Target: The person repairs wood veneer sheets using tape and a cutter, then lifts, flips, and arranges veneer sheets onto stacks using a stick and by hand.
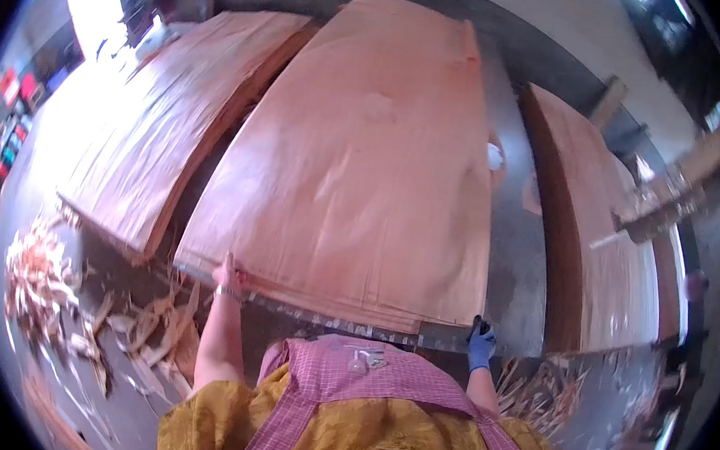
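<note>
A broad, thin wood veneer sheet (365, 166) lies on a stack in front of me, its near edge uneven and layered. My left hand (227, 275) is bare, with a band at the wrist. One digit lies on top of the veneer near the left front corner, and the others close at its edge. At the right front corner, my right hand (481, 346) wears a blue glove with dark fingertips. Its fingers are closed on the sheet's corner, partly hidden. Beneath the veneer, a grey metal-like table surface (515, 279) shows along the right side.
A veneer stack (174, 117) stands to the left and another stack (603, 253) to the right. Veneer scraps (39, 272) litter the left floor, with more strips (537, 395) at lower right. A wooden beam (676, 186) juts in at right.
</note>
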Available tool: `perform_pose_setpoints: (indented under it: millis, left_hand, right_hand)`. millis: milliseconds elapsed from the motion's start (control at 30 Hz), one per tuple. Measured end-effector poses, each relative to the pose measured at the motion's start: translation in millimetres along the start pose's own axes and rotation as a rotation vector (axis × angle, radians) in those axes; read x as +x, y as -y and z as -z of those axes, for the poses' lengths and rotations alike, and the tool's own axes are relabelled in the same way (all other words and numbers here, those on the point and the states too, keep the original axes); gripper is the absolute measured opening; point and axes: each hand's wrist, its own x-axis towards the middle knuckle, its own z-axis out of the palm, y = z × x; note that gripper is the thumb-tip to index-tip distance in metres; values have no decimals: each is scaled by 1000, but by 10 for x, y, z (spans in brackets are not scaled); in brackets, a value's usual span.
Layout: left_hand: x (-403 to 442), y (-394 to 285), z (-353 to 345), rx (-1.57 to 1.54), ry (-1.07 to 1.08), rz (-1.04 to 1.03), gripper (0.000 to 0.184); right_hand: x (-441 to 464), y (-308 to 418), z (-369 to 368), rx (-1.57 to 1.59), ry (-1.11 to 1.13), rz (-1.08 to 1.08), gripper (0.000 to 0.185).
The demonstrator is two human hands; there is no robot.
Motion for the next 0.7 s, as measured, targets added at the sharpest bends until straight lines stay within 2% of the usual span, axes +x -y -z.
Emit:
perform_pose_setpoints:
  millis: [100,167,233,333,433,500,567,600,700]
  left_hand:
    - [-298,125,-53,-38,93,45,42]
    - [-391,299,-132,-10,111,72,40]
    - [-316,450,-183,58,127,112,38]
    - [-510,550,-269,173,270,-42,33]
    - [-442,601,-327,155,193,-137,23]
    - [-494,546,-351,166,215,-123,18]
    - [-563,529,-369,175,230,-100,16]
    - [-576,524,-441,198,93,-70,17]
    - [-565,512,-470,245,89,-55,16]
  right_hand:
    - [-545,-260,-10,-108,-82,101,44]
    - [-712,-164,122,15,135,-30,40]
    - [-725,-52,24,21,206,-78,41]
    - [-475,68,-166,74,223,-68,44]
    - [-293,8,-117,190,184,-84,46]
    - [-240,-176,95,208,123,-85,47]
    - [-208,-501,289,146,121,-66,41]
    - [-209,-685,353,95,86,-49,37]
    - [-204,-1130,724,-33,20,14,30]
